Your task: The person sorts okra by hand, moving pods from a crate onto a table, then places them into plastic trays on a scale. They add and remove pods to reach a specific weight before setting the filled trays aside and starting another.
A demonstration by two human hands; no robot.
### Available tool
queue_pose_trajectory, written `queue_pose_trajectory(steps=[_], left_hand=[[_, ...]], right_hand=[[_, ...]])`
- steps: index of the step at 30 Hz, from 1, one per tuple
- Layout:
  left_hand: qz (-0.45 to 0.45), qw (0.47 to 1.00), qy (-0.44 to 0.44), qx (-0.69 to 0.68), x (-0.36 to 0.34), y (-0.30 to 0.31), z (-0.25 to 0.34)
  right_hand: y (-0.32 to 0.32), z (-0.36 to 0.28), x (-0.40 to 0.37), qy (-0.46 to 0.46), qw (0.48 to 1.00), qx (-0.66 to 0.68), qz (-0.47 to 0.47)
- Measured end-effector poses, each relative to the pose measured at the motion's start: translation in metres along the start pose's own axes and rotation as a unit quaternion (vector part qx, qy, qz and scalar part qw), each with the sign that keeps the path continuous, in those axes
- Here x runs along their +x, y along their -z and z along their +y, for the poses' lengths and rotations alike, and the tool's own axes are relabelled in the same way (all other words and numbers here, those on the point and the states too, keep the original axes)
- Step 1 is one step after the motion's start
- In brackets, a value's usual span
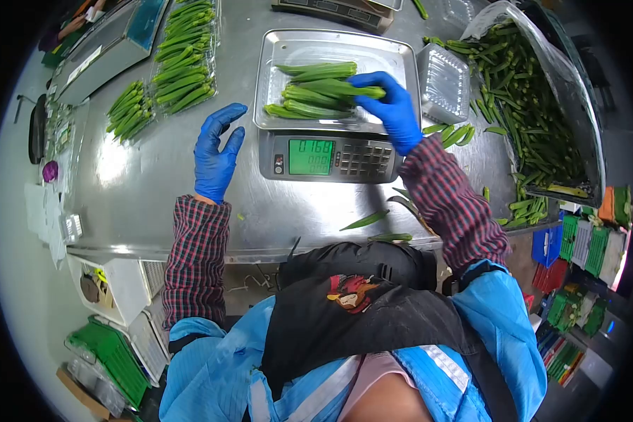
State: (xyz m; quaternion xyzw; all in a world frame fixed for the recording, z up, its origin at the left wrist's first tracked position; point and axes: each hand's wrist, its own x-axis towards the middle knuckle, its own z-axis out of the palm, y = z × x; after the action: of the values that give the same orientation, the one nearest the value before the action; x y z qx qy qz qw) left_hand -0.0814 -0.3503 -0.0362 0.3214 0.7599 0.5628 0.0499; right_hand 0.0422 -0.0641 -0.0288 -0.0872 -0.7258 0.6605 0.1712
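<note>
Here, okra [320, 91] lies in a loose row on the scale's metal pan [271, 53], ahead of and between two blue-gloved hands. The right hand [390, 105] pinches the stack's near-side right end between thumb and fingers, while the left hand [218, 151] is open and curved, apart from the pan at its left. Metal tabletop [126, 211] spreads from the left hand toward the near edge; the pan's raised rim bounds the okra. Just beyond the right wrist, clear containers [444, 83] crowd the rim, with a heaped container of loose pods [534, 119] farther right. Okra packs [183, 63] lie ahead of the left hand. The right fingers cover some pod ends; the green display's [310, 157] lower digits are faint, and another person's hand [70, 28] is partly cut off at far left.
</note>
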Motion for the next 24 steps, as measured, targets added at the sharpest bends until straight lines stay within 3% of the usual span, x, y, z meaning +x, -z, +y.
queue_pose_trajectory(steps=[3,5,9,15,17,24], left_hand=[[-0.01,1.0,0.001,-0.015,0.007,-0.003,-0.006],[-0.012,1.0,0.003,-0.024,0.008,-0.005,-0.009],[-0.016,1.0,0.008,-0.011,0.001,-0.006,-0.014],[-0.004,1.0,0.019,-0.002,-0.014,-0.001,-0.01],[0.004,1.0,0.018,-0.003,-0.016,0.0,-0.007],[0.014,1.0,0.014,-0.001,-0.019,-0.002,0.006]], right_hand=[[-0.021,0.02,0.016,0.087,0.985,-0.146,-0.014],[-0.018,0.02,0.014,0.143,0.935,-0.324,-0.014],[0.013,0.011,-0.005,0.163,0.923,-0.349,0.019],[0.074,0.011,-0.045,0.029,0.953,-0.263,0.147],[0.087,0.011,-0.057,-0.053,0.969,-0.147,0.193],[0.124,0.022,-0.086,-0.054,0.965,-0.131,0.221]])
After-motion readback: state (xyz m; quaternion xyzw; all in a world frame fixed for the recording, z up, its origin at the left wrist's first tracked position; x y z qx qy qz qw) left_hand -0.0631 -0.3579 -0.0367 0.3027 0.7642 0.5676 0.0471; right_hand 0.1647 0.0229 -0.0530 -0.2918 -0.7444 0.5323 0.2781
